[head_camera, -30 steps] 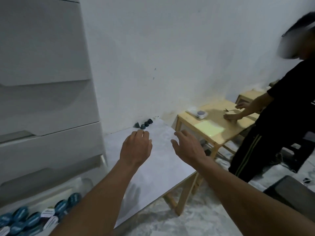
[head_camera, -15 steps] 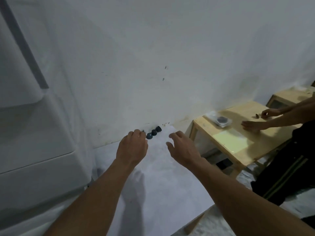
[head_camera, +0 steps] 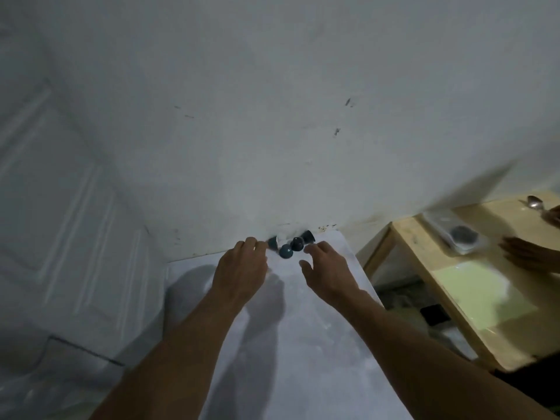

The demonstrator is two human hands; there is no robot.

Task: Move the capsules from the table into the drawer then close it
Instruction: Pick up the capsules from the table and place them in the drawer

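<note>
Against the wall (head_camera: 272, 147), four capsules (head_camera: 285, 251) sit on the surface (head_camera: 303, 344). Both hands have moved up to them. Now the left hand (head_camera: 242, 268) touches one, pinching or not I cannot tell. Beside them the right hand (head_camera: 327, 268) is spread. Picking up can start, I think.

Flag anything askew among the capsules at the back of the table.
The leftmost capsule, at the fingertips of the left hand, and the rightmost capsule, nearest the wall, look tipped over rather than standing. The two middle capsules sit dome-up. Nothing looks spilled or damaged.
</note>
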